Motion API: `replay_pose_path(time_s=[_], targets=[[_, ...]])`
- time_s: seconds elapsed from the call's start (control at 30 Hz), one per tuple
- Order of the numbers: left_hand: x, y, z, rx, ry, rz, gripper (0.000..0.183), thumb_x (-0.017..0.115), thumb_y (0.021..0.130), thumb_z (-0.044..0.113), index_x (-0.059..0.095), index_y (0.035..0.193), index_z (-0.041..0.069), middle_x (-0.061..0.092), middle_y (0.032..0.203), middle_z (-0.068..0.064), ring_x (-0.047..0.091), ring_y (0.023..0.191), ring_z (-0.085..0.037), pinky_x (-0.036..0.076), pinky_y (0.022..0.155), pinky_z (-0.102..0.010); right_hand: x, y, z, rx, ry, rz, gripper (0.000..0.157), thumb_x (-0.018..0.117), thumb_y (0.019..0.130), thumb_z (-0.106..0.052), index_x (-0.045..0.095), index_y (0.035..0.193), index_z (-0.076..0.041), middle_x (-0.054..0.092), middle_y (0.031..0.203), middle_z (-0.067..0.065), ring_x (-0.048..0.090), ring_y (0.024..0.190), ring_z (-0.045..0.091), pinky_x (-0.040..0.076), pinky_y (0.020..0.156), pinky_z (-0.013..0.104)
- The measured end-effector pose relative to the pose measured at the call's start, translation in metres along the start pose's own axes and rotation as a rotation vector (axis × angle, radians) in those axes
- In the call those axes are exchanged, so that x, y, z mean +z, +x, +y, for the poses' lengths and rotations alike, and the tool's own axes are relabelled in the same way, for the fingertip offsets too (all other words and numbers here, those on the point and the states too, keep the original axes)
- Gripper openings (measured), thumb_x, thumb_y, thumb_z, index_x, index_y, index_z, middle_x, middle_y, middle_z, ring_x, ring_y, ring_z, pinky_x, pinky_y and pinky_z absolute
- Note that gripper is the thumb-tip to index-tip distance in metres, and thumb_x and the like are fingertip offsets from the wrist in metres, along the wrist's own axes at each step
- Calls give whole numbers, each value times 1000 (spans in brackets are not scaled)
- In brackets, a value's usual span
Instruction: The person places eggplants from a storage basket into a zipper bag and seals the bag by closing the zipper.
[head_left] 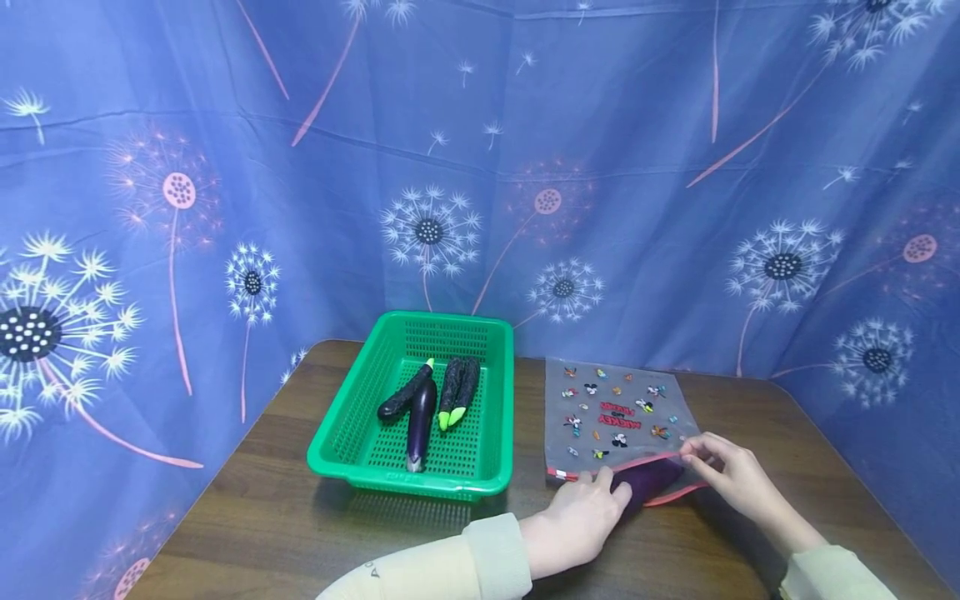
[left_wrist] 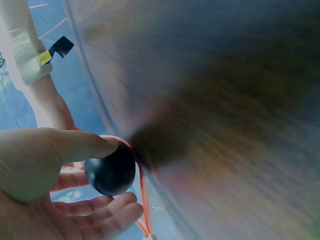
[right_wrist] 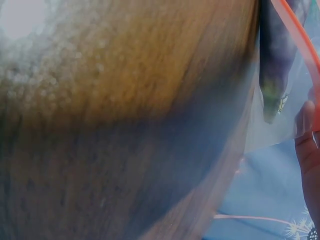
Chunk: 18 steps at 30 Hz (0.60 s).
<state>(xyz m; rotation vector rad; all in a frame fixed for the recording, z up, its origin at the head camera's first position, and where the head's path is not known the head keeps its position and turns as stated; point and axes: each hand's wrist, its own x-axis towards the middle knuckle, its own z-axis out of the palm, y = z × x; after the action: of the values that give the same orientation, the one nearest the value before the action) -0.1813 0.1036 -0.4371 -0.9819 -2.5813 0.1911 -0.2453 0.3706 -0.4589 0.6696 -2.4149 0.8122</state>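
Head view: a blue cloth point(head_left: 337, 242) printed with white and pink dandelions fills the top of the frame and runs down both sides. Below it a dark wood-grain table point(head_left: 247, 521) spreads across the bottom. Left of centre on it stands a green perforated plastic basket point(head_left: 337, 417). Right of centre lies a clear zip bag point(head_left: 577, 446) with small cartoon figures and red lettering, its parted coral-edged mouth toward the bottom of the frame.

At lower centre-right, the left hand point(head_left: 573, 521) grips the rounded end of a dark purple eggplant point(head_left: 651, 482), thumb on one side, fingers on the other. At lower right, the right hand point(head_left: 731, 475) pinches the bag's coral edge. That eggplant lies slanting through the mouth; its greenish stem end shows inside the film at upper right of the right wrist view.

Inside the basket, a second eggplant point(head_left: 422, 425) points its stem down the frame. A thinner dark cucumber point(head_left: 401, 398) with a green tip rests against its left side; two similar cucumbers point(head_left: 468, 390) lie side by side to its right, green tips downward.
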Motion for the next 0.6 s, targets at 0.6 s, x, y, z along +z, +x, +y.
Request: replay_pose_path(time_s=[0.6], targets=[[8, 1, -5, 62, -2, 111, 21, 69, 81, 24, 53, 94, 20, 51, 89, 3, 54, 69, -9, 42, 45, -19, 0, -1, 0, 3, 12, -10, 25, 71, 76, 7, 63, 82, -16, 64, 85, -3, 54, 69, -5, 43, 56, 16]])
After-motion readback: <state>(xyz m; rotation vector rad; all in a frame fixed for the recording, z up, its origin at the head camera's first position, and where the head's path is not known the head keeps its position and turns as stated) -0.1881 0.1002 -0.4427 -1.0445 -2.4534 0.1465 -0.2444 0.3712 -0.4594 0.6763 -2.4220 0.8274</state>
